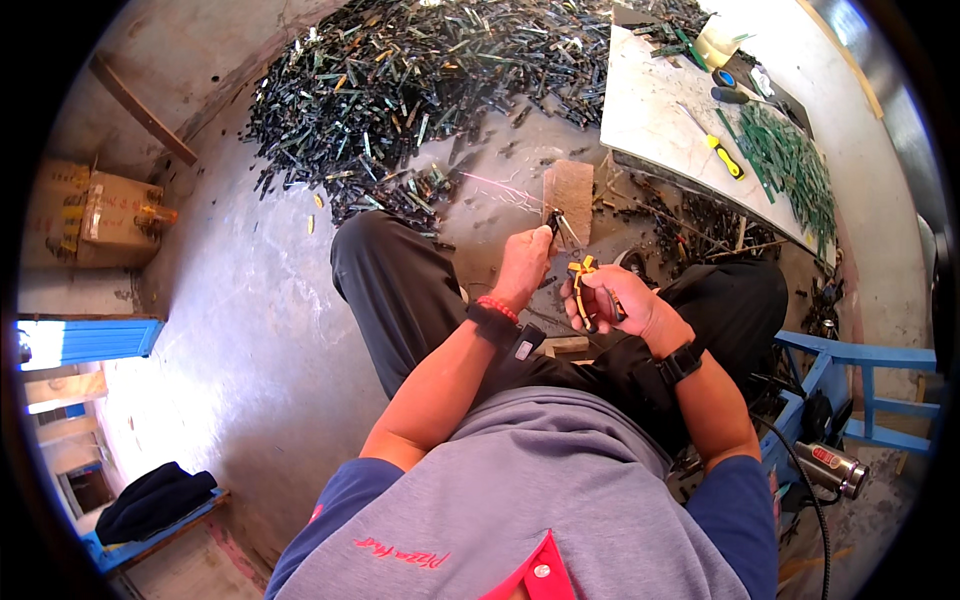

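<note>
My left hand [524, 264] is closed in a pinch above the floor between my knees. A small dark piece [556, 218] with thin pale strips sticks up from its thumb and fingertips; its exact kind is too small to tell. In my right hand [632, 304] is a pair of pliers [581, 284] with yellow and black handles, the fingers wrapped round them. The pliers' jaws point up toward the dark piece, close to it; whether they touch I cannot tell. Behind both hands a flat brown block [568, 192] lies on the floor.
A large heap of dark strips [400, 80] covers the far floor. At the right, a pale board [655, 120] bears a yellow-black screwdriver [726, 158], green strips [790, 150] and a cup [720, 42]. Also there: a blue frame [860, 355], a metal flask [830, 468] and, left, a cardboard box [115, 210].
</note>
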`<state>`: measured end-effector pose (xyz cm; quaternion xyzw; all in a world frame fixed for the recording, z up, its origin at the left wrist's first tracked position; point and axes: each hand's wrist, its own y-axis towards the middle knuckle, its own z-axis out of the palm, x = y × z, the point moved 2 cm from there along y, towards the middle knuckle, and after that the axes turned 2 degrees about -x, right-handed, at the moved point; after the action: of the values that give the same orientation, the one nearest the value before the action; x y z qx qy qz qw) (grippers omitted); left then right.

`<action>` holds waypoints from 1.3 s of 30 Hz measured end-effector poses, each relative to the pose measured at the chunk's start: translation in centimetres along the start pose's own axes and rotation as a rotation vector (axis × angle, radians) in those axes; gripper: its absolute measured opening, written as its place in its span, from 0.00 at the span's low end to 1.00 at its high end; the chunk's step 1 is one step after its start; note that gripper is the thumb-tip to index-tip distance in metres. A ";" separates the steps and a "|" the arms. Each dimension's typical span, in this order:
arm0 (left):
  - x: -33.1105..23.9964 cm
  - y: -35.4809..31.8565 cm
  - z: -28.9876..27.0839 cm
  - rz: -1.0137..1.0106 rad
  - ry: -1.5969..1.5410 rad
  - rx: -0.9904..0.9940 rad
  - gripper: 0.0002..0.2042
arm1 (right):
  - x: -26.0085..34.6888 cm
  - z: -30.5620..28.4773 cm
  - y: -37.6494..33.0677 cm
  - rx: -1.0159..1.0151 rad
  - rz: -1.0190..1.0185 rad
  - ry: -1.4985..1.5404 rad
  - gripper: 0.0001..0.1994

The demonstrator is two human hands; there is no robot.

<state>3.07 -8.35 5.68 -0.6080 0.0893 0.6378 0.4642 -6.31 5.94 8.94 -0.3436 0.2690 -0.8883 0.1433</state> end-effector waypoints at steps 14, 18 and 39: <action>-0.6 -0.3 -0.1 0.020 -0.001 0.019 0.18 | 1.0 -0.5 -0.9 0.010 0.042 0.069 0.15; -1.2 -0.5 0.0 -0.024 -0.047 0.094 0.17 | 1.2 -0.5 -1.7 0.076 0.039 0.204 0.15; -1.8 -0.5 -0.3 -0.238 -0.346 0.397 0.16 | 3.0 0.8 -3.2 0.010 -0.160 -0.010 0.12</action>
<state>3.28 -9.14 7.39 -0.3935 0.0602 0.6432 0.6541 -8.15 6.90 12.91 -0.3675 0.2353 -0.8966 0.0747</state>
